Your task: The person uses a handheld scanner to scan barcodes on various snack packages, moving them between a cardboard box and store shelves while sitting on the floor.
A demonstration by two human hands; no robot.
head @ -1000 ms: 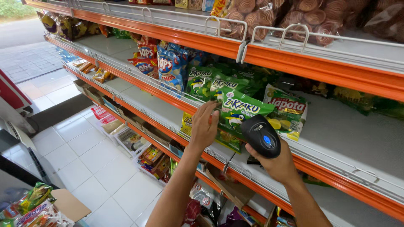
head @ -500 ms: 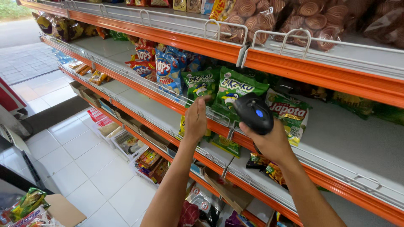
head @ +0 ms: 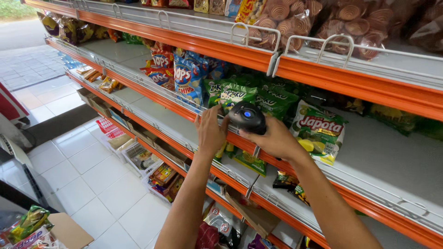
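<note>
Along the orange shelf edge (head: 198, 117), the right hand (head: 277, 140) clamps a black scanner (head: 247, 117) while the left hand (head: 210, 131), fingers loose, presses the rail; a nudge could topple the green snack bag (head: 235, 94).

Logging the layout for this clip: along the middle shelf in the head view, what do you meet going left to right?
Dark yellow snack bags → red chip bags → blue chip bags → left hand → black handheld scanner → right hand → green-and-white chip bag.
</note>
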